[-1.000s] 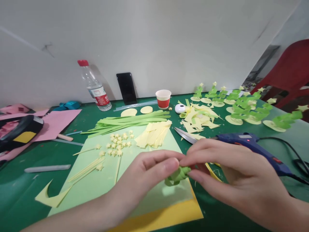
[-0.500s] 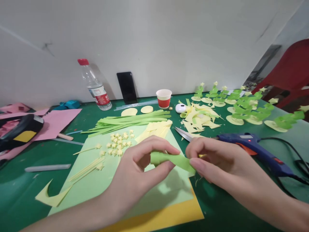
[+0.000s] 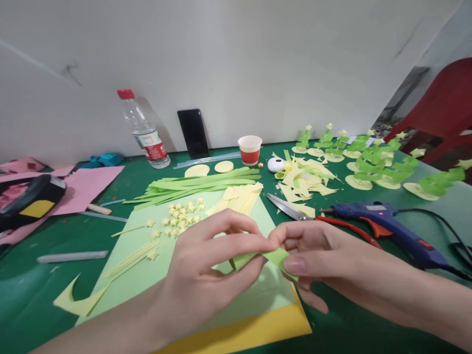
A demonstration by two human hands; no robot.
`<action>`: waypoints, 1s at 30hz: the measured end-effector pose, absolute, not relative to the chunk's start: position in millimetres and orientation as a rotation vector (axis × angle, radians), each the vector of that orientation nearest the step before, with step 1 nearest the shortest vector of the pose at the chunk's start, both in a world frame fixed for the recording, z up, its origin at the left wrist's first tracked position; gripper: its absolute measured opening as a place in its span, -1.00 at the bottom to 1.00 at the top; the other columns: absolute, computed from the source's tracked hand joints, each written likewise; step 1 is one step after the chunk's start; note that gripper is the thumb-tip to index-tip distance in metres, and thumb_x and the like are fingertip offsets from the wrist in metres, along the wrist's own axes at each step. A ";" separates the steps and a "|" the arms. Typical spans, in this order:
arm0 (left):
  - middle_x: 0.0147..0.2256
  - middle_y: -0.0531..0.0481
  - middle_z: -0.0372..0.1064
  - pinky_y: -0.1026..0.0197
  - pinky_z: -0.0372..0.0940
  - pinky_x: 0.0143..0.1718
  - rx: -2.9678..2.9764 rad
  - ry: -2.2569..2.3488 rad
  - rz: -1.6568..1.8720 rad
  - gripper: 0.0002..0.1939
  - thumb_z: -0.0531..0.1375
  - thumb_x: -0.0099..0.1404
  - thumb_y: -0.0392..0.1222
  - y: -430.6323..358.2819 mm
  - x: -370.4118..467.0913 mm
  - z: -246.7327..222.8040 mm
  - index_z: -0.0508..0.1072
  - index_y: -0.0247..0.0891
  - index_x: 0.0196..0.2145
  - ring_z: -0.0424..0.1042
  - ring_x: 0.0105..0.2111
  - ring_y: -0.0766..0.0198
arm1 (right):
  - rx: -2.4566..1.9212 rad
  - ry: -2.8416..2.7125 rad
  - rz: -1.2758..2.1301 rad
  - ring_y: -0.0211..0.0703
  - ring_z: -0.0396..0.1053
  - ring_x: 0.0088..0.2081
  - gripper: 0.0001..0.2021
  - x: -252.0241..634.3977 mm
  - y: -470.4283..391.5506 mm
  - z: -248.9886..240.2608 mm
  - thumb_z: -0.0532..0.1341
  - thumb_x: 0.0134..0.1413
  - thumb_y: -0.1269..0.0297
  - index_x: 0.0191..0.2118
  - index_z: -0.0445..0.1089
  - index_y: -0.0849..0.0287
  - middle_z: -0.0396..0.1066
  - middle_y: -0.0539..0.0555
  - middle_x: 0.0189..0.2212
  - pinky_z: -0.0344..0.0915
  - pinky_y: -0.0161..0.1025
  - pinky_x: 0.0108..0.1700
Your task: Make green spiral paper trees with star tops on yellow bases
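Observation:
A green paper strip (image 3: 276,256) is bent between my two hands, above the pale green paper sheet (image 3: 221,300). My left hand (image 3: 217,265) is closed on the strip's left part, thumb below and fingers above. The thumb and fingers of my right hand (image 3: 313,255) pinch its right end, and the two hands nearly touch. Beyond my left hand lie small folded paper stars (image 3: 180,216) and a stack of pale yellow strips (image 3: 236,196). Behind these is a pile of green paper strips (image 3: 191,184). Scissors (image 3: 291,209) with red handles lie just past my right hand.
A blue glue gun (image 3: 383,226) with a black cord lies at right. Behind it stand several green paper trees (image 3: 391,162) on round bases. Further back are paper scraps (image 3: 304,179), a paper cup (image 3: 250,153), a phone (image 3: 193,133) and a water bottle (image 3: 149,140).
My left fingers have shifted right along the strip, which is now more bent and covered. My right hand has turned and dropped slightly, exposing the scissors' red handles.

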State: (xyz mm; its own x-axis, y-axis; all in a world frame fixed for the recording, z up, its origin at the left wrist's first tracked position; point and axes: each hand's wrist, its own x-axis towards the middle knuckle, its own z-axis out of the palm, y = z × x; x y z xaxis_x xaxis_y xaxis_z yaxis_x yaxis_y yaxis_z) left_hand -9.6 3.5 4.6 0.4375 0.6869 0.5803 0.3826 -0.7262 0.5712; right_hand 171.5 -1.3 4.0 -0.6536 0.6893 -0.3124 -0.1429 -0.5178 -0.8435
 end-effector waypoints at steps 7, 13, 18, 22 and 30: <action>-0.45 0.04 0.40 0.29 0.28 -0.46 2.399 0.962 1.220 -0.78 0.15 0.15 -0.41 6.0 -15.1 10.3 0.50 -0.11 -0.42 0.38 -0.47 0.32 | -0.756 -1.250 2.144 -0.46 0.01 -0.60 -0.57 173.1 -1.4 2.5 0.19 0.01 0.10 -0.68 0.07 0.24 -0.04 -0.11 -0.65 0.12 -0.50 -0.55; -0.40 0.14 0.37 0.29 0.23 -0.39 2.392 1.040 1.426 -0.72 0.18 0.12 -0.45 17.6 -23.4 12.9 0.46 -0.03 -0.36 0.34 -0.41 0.36 | -0.622 -1.542 1.918 -0.41 0.01 -0.61 -0.47 179.4 0.4 6.6 0.07 0.11 0.09 -0.77 -0.07 0.23 -0.03 -0.07 -0.70 0.09 -0.38 -0.52; -0.42 0.14 0.38 0.27 0.22 -0.38 2.298 1.127 1.473 -0.80 0.20 0.11 -0.41 25.6 -25.8 16.5 0.47 -0.08 -0.43 0.33 -0.41 0.33 | -0.612 -1.819 1.637 -0.42 0.04 -0.64 -0.47 182.5 -0.4 13.3 0.06 0.11 0.09 -0.78 -0.03 0.22 0.02 -0.08 -0.76 0.09 -0.39 -0.54; -0.48 0.13 0.43 0.29 0.23 -0.42 2.015 1.138 1.214 -0.88 0.21 0.09 -0.33 20.1 -15.7 17.0 0.47 -0.13 -0.52 0.36 -0.44 0.31 | -0.914 -1.937 0.762 -0.37 0.19 -0.54 -0.87 181.1 0.6 6.3 0.18 -0.01 0.38 -0.51 0.22 0.15 0.23 -0.06 -0.60 0.17 -0.41 -0.53; -0.53 0.17 0.42 0.36 0.21 -0.41 1.644 1.015 0.821 -0.90 0.22 0.07 -0.28 1.6 -0.3 5.5 0.45 -0.18 -0.57 0.35 -0.49 0.36 | -0.649 -2.176 0.080 -0.33 0.33 -0.41 -0.75 174.7 1.0 -4.1 0.08 -0.04 0.58 -0.23 0.33 0.18 0.33 0.03 -0.44 0.32 -0.38 -0.40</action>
State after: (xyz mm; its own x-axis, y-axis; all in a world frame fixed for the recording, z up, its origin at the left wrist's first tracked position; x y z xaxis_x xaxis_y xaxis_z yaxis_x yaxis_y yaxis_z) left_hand -0.3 1.6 5.5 0.4186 0.9071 0.0434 0.2318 -0.1529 0.9607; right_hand 174.7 1.0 -4.1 -0.5113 0.4769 0.7150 0.4228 0.8639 -0.2738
